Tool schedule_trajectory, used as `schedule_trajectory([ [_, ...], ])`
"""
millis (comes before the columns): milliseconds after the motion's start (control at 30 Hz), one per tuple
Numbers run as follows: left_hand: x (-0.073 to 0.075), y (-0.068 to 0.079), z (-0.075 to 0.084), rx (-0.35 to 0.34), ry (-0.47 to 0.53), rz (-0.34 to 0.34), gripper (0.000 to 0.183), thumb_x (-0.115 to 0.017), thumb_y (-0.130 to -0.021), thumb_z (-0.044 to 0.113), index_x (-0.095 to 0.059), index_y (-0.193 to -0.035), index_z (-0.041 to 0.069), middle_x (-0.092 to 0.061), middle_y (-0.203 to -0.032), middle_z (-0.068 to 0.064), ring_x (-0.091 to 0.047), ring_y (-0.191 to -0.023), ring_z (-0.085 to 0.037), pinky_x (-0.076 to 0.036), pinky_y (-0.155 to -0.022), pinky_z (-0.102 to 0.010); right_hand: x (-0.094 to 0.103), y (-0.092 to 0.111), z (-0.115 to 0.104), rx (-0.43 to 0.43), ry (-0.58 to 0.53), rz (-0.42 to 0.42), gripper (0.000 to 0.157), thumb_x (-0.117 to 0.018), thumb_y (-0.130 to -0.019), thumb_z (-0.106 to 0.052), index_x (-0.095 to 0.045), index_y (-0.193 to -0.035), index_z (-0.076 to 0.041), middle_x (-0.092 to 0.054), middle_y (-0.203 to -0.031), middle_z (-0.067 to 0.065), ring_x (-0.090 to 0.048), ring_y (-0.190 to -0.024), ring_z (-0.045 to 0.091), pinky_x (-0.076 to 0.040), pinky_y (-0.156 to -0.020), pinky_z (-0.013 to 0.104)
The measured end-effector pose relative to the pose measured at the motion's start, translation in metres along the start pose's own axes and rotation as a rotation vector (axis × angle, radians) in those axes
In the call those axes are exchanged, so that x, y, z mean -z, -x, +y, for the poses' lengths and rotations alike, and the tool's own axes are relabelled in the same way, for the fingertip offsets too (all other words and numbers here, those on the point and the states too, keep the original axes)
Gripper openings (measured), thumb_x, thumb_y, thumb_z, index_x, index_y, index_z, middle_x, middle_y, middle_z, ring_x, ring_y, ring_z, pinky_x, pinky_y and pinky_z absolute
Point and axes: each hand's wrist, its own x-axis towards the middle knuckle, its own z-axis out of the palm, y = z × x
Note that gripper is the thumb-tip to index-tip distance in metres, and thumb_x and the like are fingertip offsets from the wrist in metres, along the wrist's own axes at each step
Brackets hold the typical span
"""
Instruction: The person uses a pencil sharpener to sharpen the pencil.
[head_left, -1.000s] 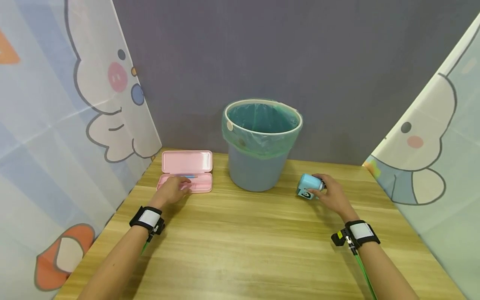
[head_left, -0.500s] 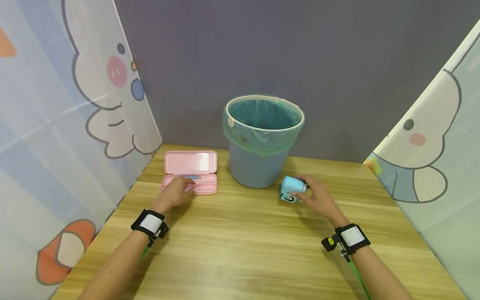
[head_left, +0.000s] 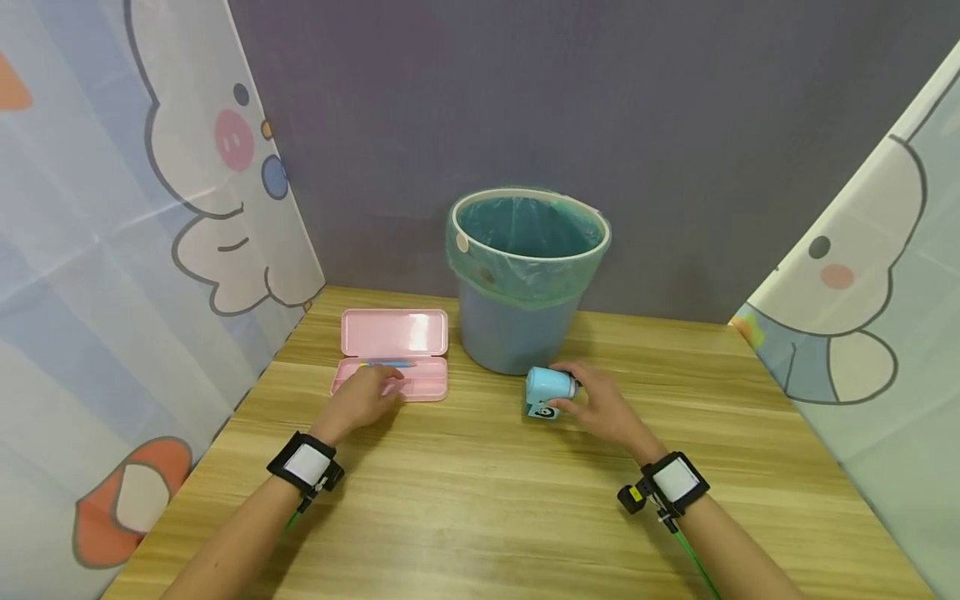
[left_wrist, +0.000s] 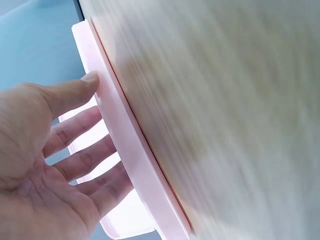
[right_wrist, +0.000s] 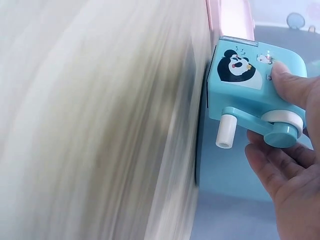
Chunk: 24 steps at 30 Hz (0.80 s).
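Observation:
My left hand reaches into an open pink pencil case, its fingers behind the front wall and its thumb at that wall's edge in the left wrist view. Most fingertips are hidden inside. A blue pencil lies at the back of the case. My right hand grips a light blue hand-crank pencil sharpener just above or on the table; which, I cannot tell. In the right wrist view the sharpener shows a panda picture and a crank with a white knob, the thumb on the pictured face.
A blue-grey bin lined with a green bag stands at the back, between and behind the two hands. Cartoon-printed curtains flank the wooden table, and a dark grey panel closes off the back.
My right hand has brought the sharpener leftward, from right of the bin to in front of it. The pencil case has shifted a little right and nearer, together with my left hand.

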Motion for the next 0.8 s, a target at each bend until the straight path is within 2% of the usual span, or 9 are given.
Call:
schedule_trajectory([
  [233, -0.006, 0.003, 0.009, -0.007, -0.013, -0.006, 0.033, -0.071, -0.087, 0.018, -0.069, -0.114, -0.002, -0.069, -0.096, -0.012, -0.057, -0.08, -0.022, -0.048, -0.073, -0.041, -0.016, -0.007, -0.015, 0.003, -0.061, -0.049, 0.056, -0.078, -0.084, -0.021, -0.057, -0.133, -0.003, -0.061, -0.119, 0.004, -0.058, -0.101, 0.015, -0.051, -0.078, 0.038],
  [400, -0.008, 0.005, 0.016, -0.006, -0.022, -0.008, 0.031, -0.071, -0.088, 0.018, -0.069, -0.113, 0.0, -0.067, -0.09, -0.008, -0.055, -0.077, -0.02, -0.047, -0.07, -0.038, -0.025, -0.009, -0.022, -0.007, -0.086, -0.07, 0.056, -0.076, -0.085, -0.024, -0.056, -0.134, -0.007, -0.06, -0.12, 0.001, -0.057, -0.101, 0.012, -0.051, -0.079, 0.038],
  [600, -0.01, 0.005, 0.023, -0.024, -0.035, -0.014, 0.032, -0.072, -0.088, 0.019, -0.07, -0.113, 0.0, -0.054, -0.074, -0.001, -0.05, -0.07, -0.018, -0.041, -0.061, -0.034, -0.03, -0.011, -0.026, -0.027, -0.112, -0.088, 0.055, -0.075, -0.086, -0.025, -0.056, -0.135, -0.01, -0.058, -0.122, -0.003, -0.056, -0.105, 0.009, -0.05, -0.082, 0.035],
  [800, -0.012, 0.005, 0.024, -0.036, -0.051, 0.005, 0.031, -0.073, -0.087, 0.019, -0.07, -0.111, 0.0, -0.057, -0.075, -0.002, -0.05, -0.07, -0.017, -0.042, -0.062, -0.034, -0.035, -0.012, -0.029, -0.012, -0.106, -0.096, 0.056, -0.077, -0.085, -0.023, -0.057, -0.134, -0.009, -0.058, -0.124, -0.003, -0.057, -0.107, 0.01, -0.05, -0.082, 0.034],
])
